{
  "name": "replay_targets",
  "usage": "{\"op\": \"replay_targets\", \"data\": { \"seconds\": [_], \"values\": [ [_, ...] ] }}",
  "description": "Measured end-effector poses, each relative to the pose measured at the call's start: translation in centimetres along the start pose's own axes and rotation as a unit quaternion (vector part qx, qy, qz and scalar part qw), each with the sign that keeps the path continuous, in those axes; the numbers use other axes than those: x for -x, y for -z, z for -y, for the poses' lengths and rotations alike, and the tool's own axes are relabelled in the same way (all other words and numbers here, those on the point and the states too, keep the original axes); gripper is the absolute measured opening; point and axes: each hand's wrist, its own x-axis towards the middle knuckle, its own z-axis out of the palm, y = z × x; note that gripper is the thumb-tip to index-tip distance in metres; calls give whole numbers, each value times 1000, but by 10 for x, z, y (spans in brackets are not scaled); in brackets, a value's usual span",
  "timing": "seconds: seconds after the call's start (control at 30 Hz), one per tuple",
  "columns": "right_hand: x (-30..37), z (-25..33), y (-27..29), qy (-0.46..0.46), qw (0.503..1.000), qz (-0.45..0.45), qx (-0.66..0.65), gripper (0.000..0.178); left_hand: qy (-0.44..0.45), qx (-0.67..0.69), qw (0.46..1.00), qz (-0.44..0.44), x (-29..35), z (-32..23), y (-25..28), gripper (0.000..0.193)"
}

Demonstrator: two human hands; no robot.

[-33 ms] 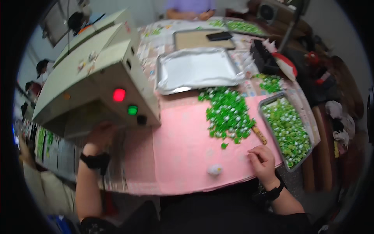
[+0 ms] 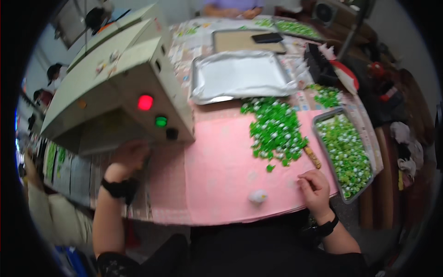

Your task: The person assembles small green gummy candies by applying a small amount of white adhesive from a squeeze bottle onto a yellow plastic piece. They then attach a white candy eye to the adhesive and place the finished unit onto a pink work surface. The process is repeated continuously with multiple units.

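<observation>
Head view: left hand [image 2: 132,156] is at the front of the grey machine [image 2: 168,99], near its opening; blurred, so finger state cannot be told. Right hand [image 2: 315,188] is above the pink cloth [image 2: 217,171], fingers curled toward the thumb; whether they grip anything is unclear. Green pieces [image 2: 275,131] lie heaped on the cloth, left of the filled tray [image 2: 329,113].

Left hand [image 2: 131,156] is motion-blurred; grip unreadable.
Its fingers smear out below the beige machine [image 2: 129,87]; the machine's interior is dark, depth hidden. Right hand [image 2: 316,188] curls; can't tell what, if anything, sits between fingertips. Near-side small white object [image 2: 258,196] is blurred, type unclear. Far person in purple [image 2: 233,7] is cut off by top edge.
</observation>
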Motion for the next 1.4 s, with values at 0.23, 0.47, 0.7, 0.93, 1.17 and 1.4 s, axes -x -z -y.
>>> {"op": "replay_targets", "data": {
  "seconds": [0.23, 0.47, 0.7, 0.93, 1.17, 1.4],
  "values": [
    [2, 7, 0, -23, 999, 40, -28, 8, -268, -282, 921, 12, 20, -48, -106, 20],
    [-2, 5, -1, 8, 1000, 17, -9, 6, -252, -323, 912, 23, 12, -65, -114, 33],
    [-4, 5, -3, 0, 999, 33, -8, 7, -248, -239, 938, 24, 12, -44, -95, 54],
    [-5, 8, 3, -62, 996, 46, -55, 8, -239, -228, 943, -42, 20, -38, -80, 38],
    [-14, 13, -5, 30, 987, 100, -119, 28, -334, -262, 904, -49, 4, -52, -108, 20],
    [-24, 22, -23, 108, 958, 226, -139, 67, -341, -326, 881, -36, 2, -60, -111, 17]
  ]
}}
